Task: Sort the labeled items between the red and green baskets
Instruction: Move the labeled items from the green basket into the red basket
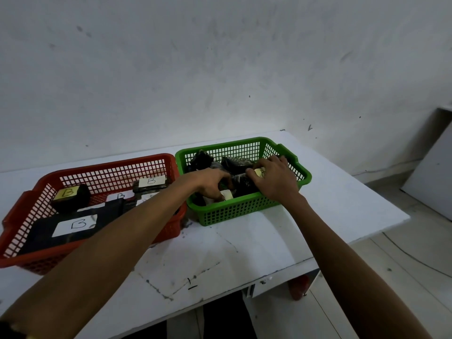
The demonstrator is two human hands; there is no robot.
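Red basket (110, 165) holds B-labelled black items (44, 231) beside green basket (232, 211)

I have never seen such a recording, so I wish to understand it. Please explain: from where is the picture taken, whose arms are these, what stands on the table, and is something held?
No machine here: a person works with two bare hands. The one picture comes from a camera worn on the person's head, looking forward and down, so both arms enter from below. On the white table stand a red plastic mesh basket and, to its right, a green plastic mesh basket. The red one holds dark wrapped packages with paper labels marked B. Both hands reach into the green one. The right hand pinches a package with a pale yellow label. The left hand curls its fingers onto a white-labelled package; whether it grips it is unclear.
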